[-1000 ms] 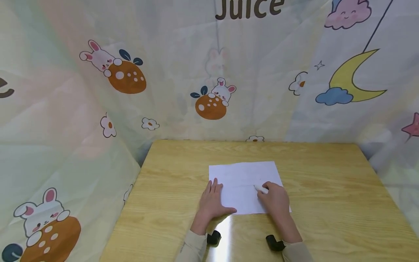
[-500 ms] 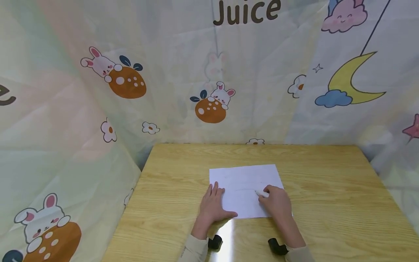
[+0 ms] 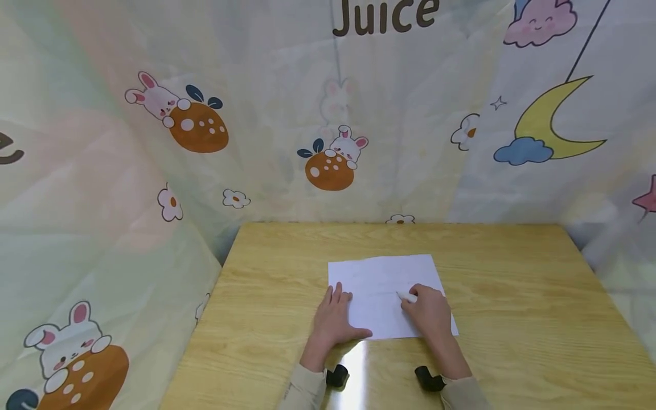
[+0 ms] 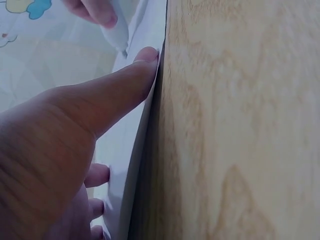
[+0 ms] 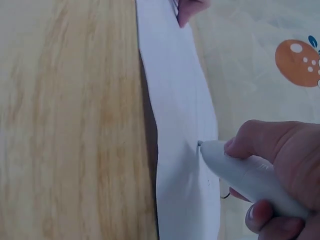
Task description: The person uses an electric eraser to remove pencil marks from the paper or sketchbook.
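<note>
A white sheet of paper (image 3: 381, 313) lies on the wooden table, faint lines on it. My left hand (image 3: 333, 319) rests on its left side with fingers spread, the thumb along the near edge. In the left wrist view, the thumb (image 4: 120, 90) presses the lifted paper edge. My right hand (image 3: 430, 310) pinches a white marker (image 3: 408, 297), tilted, over the right half of the sheet. Seen from the right wrist, the marker's grey tip (image 5: 200, 143) touches the paper or sits just over it; a faint line runs by it.
The wooden table (image 3: 266, 296) spreads out on all sides of the sheet. A printed curtain (image 3: 266, 114) hangs behind the table and along its left. Black wrist devices (image 3: 337, 376) stick out from both sleeves above the table's near part.
My right hand with the marker shifts slightly right, then back left and a little away from me across the paper. The left hand stays in place; the head view tilts slightly.
</note>
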A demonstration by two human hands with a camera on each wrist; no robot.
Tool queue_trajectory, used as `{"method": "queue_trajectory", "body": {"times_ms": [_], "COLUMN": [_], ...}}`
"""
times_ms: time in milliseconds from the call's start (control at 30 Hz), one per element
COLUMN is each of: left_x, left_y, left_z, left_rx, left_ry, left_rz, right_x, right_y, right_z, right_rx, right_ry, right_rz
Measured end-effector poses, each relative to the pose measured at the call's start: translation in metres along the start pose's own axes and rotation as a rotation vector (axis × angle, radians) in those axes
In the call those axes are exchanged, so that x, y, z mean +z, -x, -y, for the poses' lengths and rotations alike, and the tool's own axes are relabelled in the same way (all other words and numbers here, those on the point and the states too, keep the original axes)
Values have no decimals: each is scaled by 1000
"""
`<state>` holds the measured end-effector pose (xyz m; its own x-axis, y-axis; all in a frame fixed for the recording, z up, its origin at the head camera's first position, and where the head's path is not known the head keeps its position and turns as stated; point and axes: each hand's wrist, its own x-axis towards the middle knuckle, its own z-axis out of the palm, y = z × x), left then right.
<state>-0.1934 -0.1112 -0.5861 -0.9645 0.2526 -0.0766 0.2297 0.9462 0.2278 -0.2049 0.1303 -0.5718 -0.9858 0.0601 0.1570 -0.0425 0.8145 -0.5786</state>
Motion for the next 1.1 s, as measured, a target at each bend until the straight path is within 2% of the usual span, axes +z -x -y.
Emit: {"method": "queue_trajectory", "body": {"times_ms": [333,533,667,733,867,1000,1100], "left_x": [-1,-3,2,4,1,-2,-3], "left_y": [0,0,0,-1,0,9,15], "left_z": [0,-1,1,2,0,-7,-13], "left_rx": [3,-4,-4,3,16,35,43], "left_ry": [-27,6,25,41,80,23,-10], "left_rz": [12,6,8,-11,-93,-144,-181], "right_x": [2,2,3,2,1,1,2], "right_y": [2,2,3,4,3,5,7], "right_z": [4,3,3,3,4,4,4], "right_rx": [14,19,12,21,28,49,52], "right_ry": [3,7,-4,-3,-1,-7,-16], "right_rz": [-18,-27,-24,-24,-32,-7,-26]}}
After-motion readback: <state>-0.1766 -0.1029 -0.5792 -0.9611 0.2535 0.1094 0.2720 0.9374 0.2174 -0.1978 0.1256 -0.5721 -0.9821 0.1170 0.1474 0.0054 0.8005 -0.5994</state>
